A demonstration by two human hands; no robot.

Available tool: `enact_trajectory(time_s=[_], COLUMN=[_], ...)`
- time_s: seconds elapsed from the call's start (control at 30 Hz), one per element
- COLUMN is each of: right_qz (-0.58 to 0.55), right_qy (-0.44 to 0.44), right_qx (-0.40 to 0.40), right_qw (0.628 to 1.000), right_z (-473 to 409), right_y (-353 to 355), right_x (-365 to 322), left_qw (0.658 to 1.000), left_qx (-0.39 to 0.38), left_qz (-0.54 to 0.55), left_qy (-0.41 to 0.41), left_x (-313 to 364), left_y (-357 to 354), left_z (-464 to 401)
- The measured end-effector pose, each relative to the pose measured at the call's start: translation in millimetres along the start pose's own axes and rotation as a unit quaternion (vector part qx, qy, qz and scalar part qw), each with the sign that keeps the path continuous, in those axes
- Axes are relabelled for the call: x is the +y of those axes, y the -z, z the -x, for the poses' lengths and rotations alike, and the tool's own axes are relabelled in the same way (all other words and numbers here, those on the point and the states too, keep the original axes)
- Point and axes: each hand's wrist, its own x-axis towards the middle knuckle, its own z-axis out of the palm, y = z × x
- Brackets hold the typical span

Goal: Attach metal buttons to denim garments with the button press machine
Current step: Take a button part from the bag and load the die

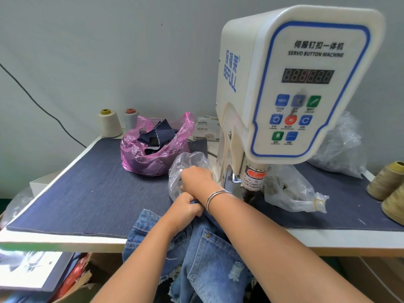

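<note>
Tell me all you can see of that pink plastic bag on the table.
The pink plastic bag is thin, see-through and crinkled, and sits slumped on the dark blue cloth covering the table, left of the button machine. Its mouth gapes open upward, with one handle loop sticking up at the right. Inside lie dark navy fabric scraps, some poking above the rim. A clear plastic bag lies close against its right side. Neither hand touches it.

Button press machine [290, 88] standing on the table [91, 239] at right, bag of fabric scraps [153, 147] left of it, two thread cones [110, 123] behind the bag, denim garment [209, 254] hanging over the table's front edge, more thread cones [389, 182] far right.
</note>
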Motion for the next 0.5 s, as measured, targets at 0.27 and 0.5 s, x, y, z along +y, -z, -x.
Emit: enact_trajectory(time_s=[0.27,0.5], right_qz=[0.018,0.091], right_qy=[-0.012,-0.003], right_qx=[-0.019,-0.047], right_qw=[1.0,0.995], right_z=[-1.5,-3.3], right_y=[2.0,5.8], right_x=[-3.8,-6.3], left_qw=[1.0,0.999], left_qx=[0.007,0.013], left_qz=[0.021,0.035], left_qy=[0.009,0.022], left_x=[-0.1,4.1], left_y=[-0.4,-0.8], left_z=[-0.9,1.9])
